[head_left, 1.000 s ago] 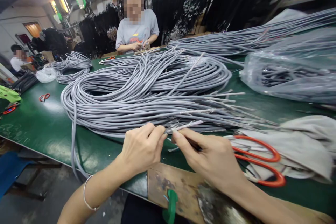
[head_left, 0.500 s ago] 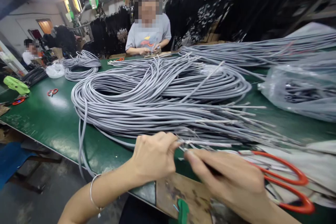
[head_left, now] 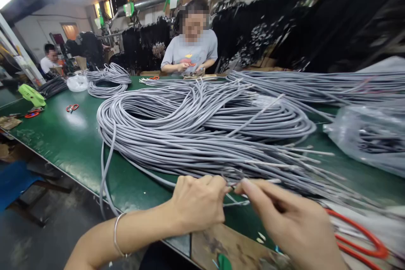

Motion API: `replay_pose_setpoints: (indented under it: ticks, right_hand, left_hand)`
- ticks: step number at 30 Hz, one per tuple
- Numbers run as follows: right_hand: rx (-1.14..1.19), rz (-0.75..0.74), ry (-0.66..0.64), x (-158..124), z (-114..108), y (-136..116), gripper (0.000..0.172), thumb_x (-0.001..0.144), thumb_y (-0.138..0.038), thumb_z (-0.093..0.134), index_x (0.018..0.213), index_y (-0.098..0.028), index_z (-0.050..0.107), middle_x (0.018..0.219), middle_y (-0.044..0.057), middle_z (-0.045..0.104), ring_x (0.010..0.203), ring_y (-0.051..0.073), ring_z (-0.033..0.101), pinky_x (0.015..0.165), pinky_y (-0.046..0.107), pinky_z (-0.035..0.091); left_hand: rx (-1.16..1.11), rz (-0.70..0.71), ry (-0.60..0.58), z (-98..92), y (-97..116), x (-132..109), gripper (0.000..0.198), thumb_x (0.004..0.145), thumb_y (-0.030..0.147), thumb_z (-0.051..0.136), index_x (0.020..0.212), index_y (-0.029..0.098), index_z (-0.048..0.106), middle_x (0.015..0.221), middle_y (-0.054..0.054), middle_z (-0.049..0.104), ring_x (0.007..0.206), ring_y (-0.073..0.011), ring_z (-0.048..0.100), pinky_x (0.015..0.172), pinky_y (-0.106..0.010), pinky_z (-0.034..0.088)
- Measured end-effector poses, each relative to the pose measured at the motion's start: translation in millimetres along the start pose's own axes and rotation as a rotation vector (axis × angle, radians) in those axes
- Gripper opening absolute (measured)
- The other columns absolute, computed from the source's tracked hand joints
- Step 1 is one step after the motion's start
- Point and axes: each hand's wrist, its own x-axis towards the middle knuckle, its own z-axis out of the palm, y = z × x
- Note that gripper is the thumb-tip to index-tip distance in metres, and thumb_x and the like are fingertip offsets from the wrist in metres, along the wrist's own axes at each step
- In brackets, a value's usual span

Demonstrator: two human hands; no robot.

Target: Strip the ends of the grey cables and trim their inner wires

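Observation:
My left hand (head_left: 199, 200) is closed round the end of a grey cable (head_left: 155, 179), which runs in from the left along the front of the heap. Close beside it, my right hand (head_left: 284, 215) pinches the thin wires at this cable's end between thumb and forefinger. The fingertips nearly meet, and the small wire ends between them are blurred. Behind both hands lies a large heap of grey cables (head_left: 177, 143), looped at the left, with pale stripped ends to the right. Red-handled scissors (head_left: 363, 228) show just right of my right hand; their blades are hidden.
On the green table (head_left: 72, 135) lie another cable coil (head_left: 107, 82), smaller red-handled scissors (head_left: 72, 108) and a clear bag of dark parts (head_left: 370, 135). Across the table a co-worker (head_left: 191, 50) handles something small. A brown board (head_left: 221, 244) is at the front edge, a blue stool (head_left: 19, 185) at lower left.
The view has tilted, so the scene sits lower and further right. My hands stay close together at the cable end, the right fingertips now pinched nearer the wires.

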Motion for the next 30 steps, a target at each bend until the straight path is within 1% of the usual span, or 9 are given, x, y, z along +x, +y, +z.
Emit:
replay_pose_setpoints:
  ticks: [3,6,9,12,14,18,22,25,30]
  right_hand:
    - [-0.012,-0.131,-0.008,-6,1,-7,0.03,0.088,-0.017,0.046,0.061,-0.02,0.058,0.045,-0.003,0.058,0.032,0.008,0.049,0.036,0.019,0.04]
    - [0.015,-0.234,-0.074,-17,-1,-15,0.033,0.088,-0.015,0.046,0.059,-0.023,0.058,0.042,-0.003,0.054,0.036,0.01,0.051,0.041,0.022,0.042]
    - [0.02,-0.252,-0.077,-19,-4,-15,0.026,0.09,-0.017,0.045,0.072,-0.023,0.062,0.05,-0.002,0.059,0.044,0.011,0.057,0.044,0.022,0.045]
    - [-0.055,-0.223,-0.009,-12,-3,-5,0.021,0.092,-0.017,0.041,0.083,-0.019,0.06,0.062,0.001,0.066,0.049,0.011,0.061,0.047,0.021,0.045]
    - [-0.127,-0.16,0.051,-5,-2,4,0.021,0.092,-0.018,0.04,0.081,-0.018,0.058,0.064,0.002,0.067,0.048,0.01,0.06,0.046,0.021,0.044]
    - [-0.155,0.003,0.075,4,-6,17,0.027,0.092,-0.023,0.04,0.07,-0.019,0.055,0.047,-0.004,0.054,0.034,0.007,0.045,0.037,0.02,0.034]
    - [-0.058,0.057,0.066,4,-13,14,0.029,0.093,-0.024,0.039,0.067,-0.019,0.052,0.046,-0.005,0.052,0.033,0.006,0.044,0.037,0.018,0.034]
    - [-0.04,0.035,0.075,0,-14,8,0.028,0.092,-0.022,0.041,0.067,-0.019,0.054,0.046,-0.005,0.052,0.033,0.006,0.043,0.038,0.018,0.034]
    - [-0.036,0.005,-0.02,-5,-5,3,0.038,0.092,-0.02,0.04,0.055,-0.019,0.047,0.038,-0.007,0.039,0.031,0.005,0.033,0.036,0.02,0.028]
  left_hand:
    - [0.017,-0.05,-0.02,0.2,-3,4,0.015,0.088,0.021,0.042,0.089,0.019,0.057,0.078,-0.003,0.07,0.065,-0.0219,0.067,0.052,-0.028,0.046]
    - [0.053,-0.162,-0.082,-4.0,-11,13,0.026,0.092,0.025,0.037,0.082,0.018,0.059,0.071,-0.007,0.069,0.066,-0.0242,0.067,0.056,-0.03,0.048]
    - [-0.027,-0.148,0.003,-8.4,-16,18,0.025,0.093,0.025,0.034,0.087,0.019,0.058,0.07,-0.005,0.068,0.066,-0.0211,0.066,0.06,-0.029,0.048]
    - [-0.181,-0.075,0.118,-9.7,-19,17,0.018,0.092,0.02,0.036,0.099,0.018,0.053,0.065,0.0,0.065,0.058,-0.0157,0.062,0.059,-0.024,0.047]
    - [-0.213,0.021,0.194,-8.1,-19,15,0.016,0.091,0.018,0.038,0.096,0.017,0.054,0.068,0.0,0.065,0.059,-0.0144,0.062,0.06,-0.024,0.048]
    - [-0.136,0.257,0.398,-3.7,-20,11,0.019,0.092,0.023,0.042,0.091,0.016,0.06,0.079,-0.006,0.065,0.068,-0.0143,0.063,0.061,-0.023,0.051]
    - [-0.005,0.331,0.567,-3.9,-17,8,0.022,0.093,0.023,0.042,0.09,0.014,0.063,0.071,-0.005,0.06,0.061,-0.0123,0.059,0.054,-0.021,0.049]
    - [-0.017,0.295,0.599,-6.1,-14,7,0.025,0.094,0.022,0.04,0.089,0.012,0.063,0.067,-0.005,0.06,0.055,-0.0115,0.056,0.051,-0.021,0.047]
    - [-0.058,0.264,0.573,-8.9,-12,7,0.03,0.095,0.022,0.036,0.084,0.011,0.062,0.066,-0.007,0.061,0.054,-0.0131,0.055,0.049,-0.023,0.045]
